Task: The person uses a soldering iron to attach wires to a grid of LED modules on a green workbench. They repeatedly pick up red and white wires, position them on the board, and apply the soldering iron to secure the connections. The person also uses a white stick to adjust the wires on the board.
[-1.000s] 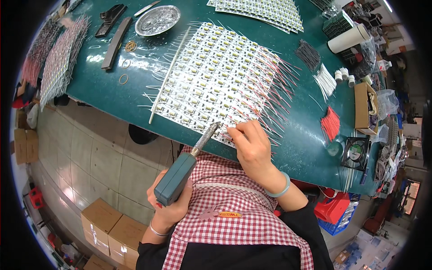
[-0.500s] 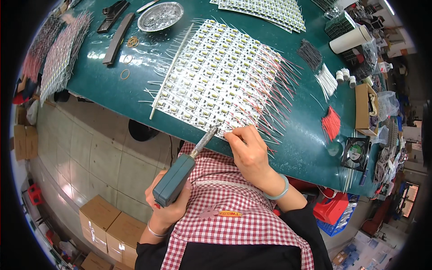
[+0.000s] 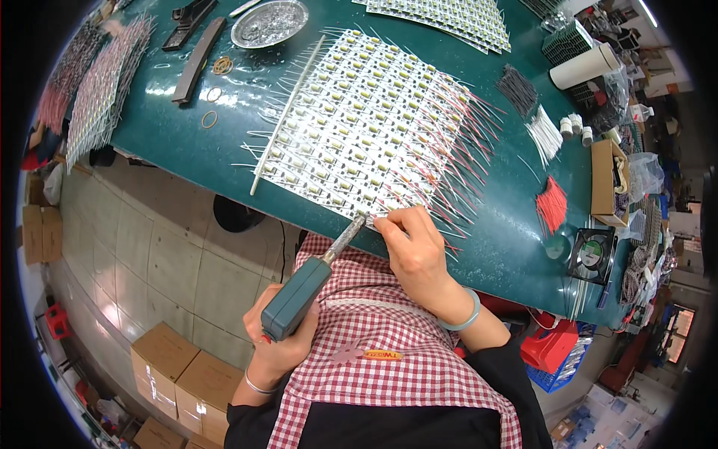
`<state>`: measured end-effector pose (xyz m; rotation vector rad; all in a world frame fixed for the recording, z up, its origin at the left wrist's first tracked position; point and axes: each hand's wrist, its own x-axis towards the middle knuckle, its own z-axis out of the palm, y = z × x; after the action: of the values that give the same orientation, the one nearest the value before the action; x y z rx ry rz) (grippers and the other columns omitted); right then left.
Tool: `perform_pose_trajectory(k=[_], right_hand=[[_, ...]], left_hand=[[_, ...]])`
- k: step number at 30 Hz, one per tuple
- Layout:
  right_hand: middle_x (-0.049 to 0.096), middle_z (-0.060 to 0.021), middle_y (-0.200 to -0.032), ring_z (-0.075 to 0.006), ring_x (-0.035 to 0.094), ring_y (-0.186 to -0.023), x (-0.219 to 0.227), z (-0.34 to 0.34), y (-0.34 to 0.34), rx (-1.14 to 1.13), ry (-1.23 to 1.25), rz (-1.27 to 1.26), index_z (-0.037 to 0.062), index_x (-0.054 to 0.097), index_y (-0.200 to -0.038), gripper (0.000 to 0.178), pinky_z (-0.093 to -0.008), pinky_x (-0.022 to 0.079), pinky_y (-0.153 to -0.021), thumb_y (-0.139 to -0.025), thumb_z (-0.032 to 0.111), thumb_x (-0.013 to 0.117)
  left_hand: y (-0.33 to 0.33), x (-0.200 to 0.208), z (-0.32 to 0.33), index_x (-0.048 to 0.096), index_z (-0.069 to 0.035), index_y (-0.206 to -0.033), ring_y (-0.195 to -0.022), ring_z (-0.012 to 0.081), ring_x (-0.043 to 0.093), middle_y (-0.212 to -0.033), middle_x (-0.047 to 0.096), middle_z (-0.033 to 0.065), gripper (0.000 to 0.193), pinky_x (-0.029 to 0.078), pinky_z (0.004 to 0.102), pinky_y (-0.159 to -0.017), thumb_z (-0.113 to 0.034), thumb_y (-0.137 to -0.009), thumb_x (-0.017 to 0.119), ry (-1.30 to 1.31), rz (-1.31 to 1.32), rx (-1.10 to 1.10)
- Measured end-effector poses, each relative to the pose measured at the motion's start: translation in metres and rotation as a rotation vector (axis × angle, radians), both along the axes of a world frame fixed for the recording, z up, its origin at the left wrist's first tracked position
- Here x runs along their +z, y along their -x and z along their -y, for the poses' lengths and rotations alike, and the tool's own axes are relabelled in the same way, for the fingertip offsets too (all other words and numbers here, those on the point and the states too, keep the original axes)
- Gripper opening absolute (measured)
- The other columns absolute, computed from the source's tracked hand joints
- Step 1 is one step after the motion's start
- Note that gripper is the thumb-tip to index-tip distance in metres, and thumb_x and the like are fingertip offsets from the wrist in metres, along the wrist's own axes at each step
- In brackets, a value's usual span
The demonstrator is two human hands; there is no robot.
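A dark green soldering gun (image 3: pixel 297 299) is gripped in my left hand (image 3: pixel 280 355), its metal barrel slanting up and right. The tip meets the near edge of a white panel of small circuit boards (image 3: pixel 340 123). Beside that tip, my right hand (image 3: pixel 417 258) is closed in a pinch on what looks like a thin wire, mostly hidden by the fingertips. Yellow components cover the panel in rows. Red wires (image 3: pixel 465 161) fan out from its right side and pale wires from its left, where a thin pale rod (image 3: pixel 288 112) lies along the panel.
Bundles of black (image 3: pixel 517 88), white (image 3: pixel 545 132) and red wires (image 3: pixel 551 206) lie on the green table (image 3: pixel 187 150) at right. A small fan (image 3: pixel 591 256) and a cardboard box (image 3: pixel 608 183) stand beyond. A metal dish (image 3: pixel 269 25) and more panels (image 3: pixel 449 16) are at the back.
The soldering gun has shifted slightly right and toward me, its tip now closer to my right fingertips. My right hand keeps its pinch in nearly the same place.
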<state>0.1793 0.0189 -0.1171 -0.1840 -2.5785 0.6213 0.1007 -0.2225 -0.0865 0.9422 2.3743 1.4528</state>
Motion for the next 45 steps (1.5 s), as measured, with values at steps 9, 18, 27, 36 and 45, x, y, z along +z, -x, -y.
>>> perform_pose_trajectory(k=[9,18,27,36,45], right_hand=[[0.062,-0.0115,-0.096,-0.0284,0.060,-0.087,-0.003,0.000,0.000,-0.007,-0.026,0.008,-0.0024,0.070,-0.105,0.031,-0.0376,0.053,-0.072,-0.074,-0.004,0.068],[0.062,-0.0114,-0.096,-0.0285,0.060,-0.086,-0.001,0.002,0.001,-0.010,-0.017,0.012,-0.0020,0.069,-0.104,0.029,-0.0378,0.053,-0.072,-0.074,-0.003,0.067],[0.063,-0.0118,-0.093,-0.0297,0.061,-0.083,0.018,-0.006,-0.006,-0.071,0.038,-0.081,0.0010,0.066,-0.099,0.023,-0.0392,0.051,-0.071,-0.077,-0.004,0.068],[0.064,-0.0108,-0.091,-0.0318,0.063,-0.088,0.020,-0.175,-0.071,-0.494,-0.147,-0.043,0.0025,0.069,-0.097,0.016,-0.0436,0.051,-0.075,-0.083,-0.004,0.072],[0.061,-0.0058,-0.089,-0.0277,0.059,-0.090,-0.010,-0.265,-0.072,-0.523,-0.456,0.061,0.0081,0.068,-0.091,0.011,-0.0399,0.046,-0.076,-0.083,0.004,0.074]], left_hand=[[0.000,-0.002,0.000,0.073,0.004,-0.090,-0.066,0.0216,0.066,-0.084,0.068,0.0123,0.017,0.052,0.0304,-0.060,0.004,-0.075,0.079,0.017,0.005,0.014],[-0.001,0.005,0.006,0.074,0.005,-0.098,-0.071,0.0219,0.068,-0.087,0.071,0.0137,0.022,0.055,0.0305,-0.064,0.002,-0.077,0.080,-0.021,0.102,0.066],[-0.009,-0.014,0.006,0.074,0.003,-0.109,-0.073,0.0123,0.067,-0.093,0.075,0.0051,0.025,0.053,0.0287,-0.065,-0.003,-0.086,0.081,-0.095,0.188,0.212],[0.006,-0.019,-0.014,0.069,0.006,-0.115,-0.061,0.0081,0.055,-0.091,0.069,0.0062,0.029,0.044,0.0249,-0.054,0.005,-0.087,0.077,-0.206,0.350,0.441],[0.019,0.004,-0.043,0.067,0.008,-0.117,-0.060,0.0091,0.056,-0.094,0.070,0.0101,0.031,0.045,0.0249,-0.053,0.002,-0.087,0.077,-0.161,0.389,0.437]])
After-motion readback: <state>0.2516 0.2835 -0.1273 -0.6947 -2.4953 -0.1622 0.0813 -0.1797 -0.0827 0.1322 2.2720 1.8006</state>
